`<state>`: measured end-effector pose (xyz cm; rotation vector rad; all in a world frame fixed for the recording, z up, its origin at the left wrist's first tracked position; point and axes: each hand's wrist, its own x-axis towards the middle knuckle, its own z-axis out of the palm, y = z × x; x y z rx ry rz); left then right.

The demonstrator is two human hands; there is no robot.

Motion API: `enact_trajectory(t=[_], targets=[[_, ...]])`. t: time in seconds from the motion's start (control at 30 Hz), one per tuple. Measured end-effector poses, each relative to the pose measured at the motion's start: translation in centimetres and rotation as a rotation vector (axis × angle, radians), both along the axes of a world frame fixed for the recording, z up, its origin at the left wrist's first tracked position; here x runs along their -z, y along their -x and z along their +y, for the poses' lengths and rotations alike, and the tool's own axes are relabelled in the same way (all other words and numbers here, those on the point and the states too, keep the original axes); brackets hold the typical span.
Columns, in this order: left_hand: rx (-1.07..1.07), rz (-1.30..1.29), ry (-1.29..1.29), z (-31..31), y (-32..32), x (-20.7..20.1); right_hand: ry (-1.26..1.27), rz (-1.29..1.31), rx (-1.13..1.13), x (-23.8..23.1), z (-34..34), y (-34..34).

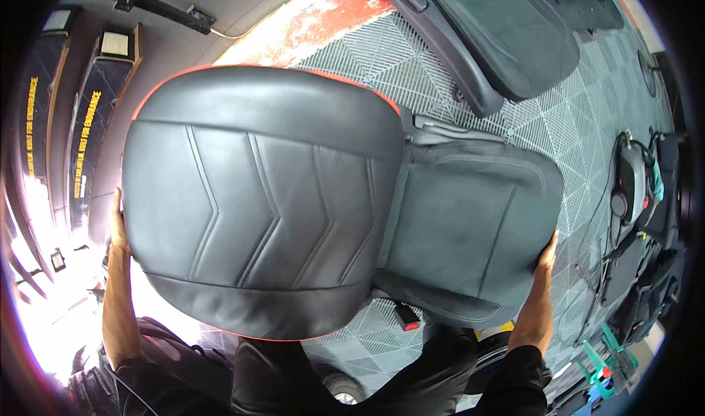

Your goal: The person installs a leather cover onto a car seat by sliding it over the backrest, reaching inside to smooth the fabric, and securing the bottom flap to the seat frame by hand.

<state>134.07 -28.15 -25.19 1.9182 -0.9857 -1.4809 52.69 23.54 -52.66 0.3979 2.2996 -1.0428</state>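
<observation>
A car seat lies across in front of me, its two sections side by side. On the left is a broad black leather section (257, 196) with chevron stitching and red edging. The smaller dark grey fabric section (463, 225) is on the right, with a seat-belt buckle (406, 317) below the join. My left hand (119, 221) grips the outer edge of the leather section, its fingers mostly hidden behind it. At the opposite end my right hand (546, 258) clasps the fabric section's outer edge, fingertips out of sight. Whether the sections are joined I cannot tell.
Another dark car seat (485, 34) rests on the grey tiled floor (411, 63) at the far right. Tall dark boxes (95, 129) stand at the left. Black parts and a grey-black machine (630, 181) lie along the right. A black bag (165, 335) is at the lower left.
</observation>
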Motion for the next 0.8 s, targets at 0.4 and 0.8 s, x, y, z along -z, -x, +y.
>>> enact_trajectory(t=[0.4, 0.8], targets=[[0.251, -0.177, 0.168, -25.4, 11.2, -6.6, 0.293, -0.139, 0.103, 2.4, -2.5, -4.8], [0.359, -0.726, 0.285, -36.3, 9.2, 3.7, -0.051, -0.201, 0.246, 4.1, -1.9, -10.8]])
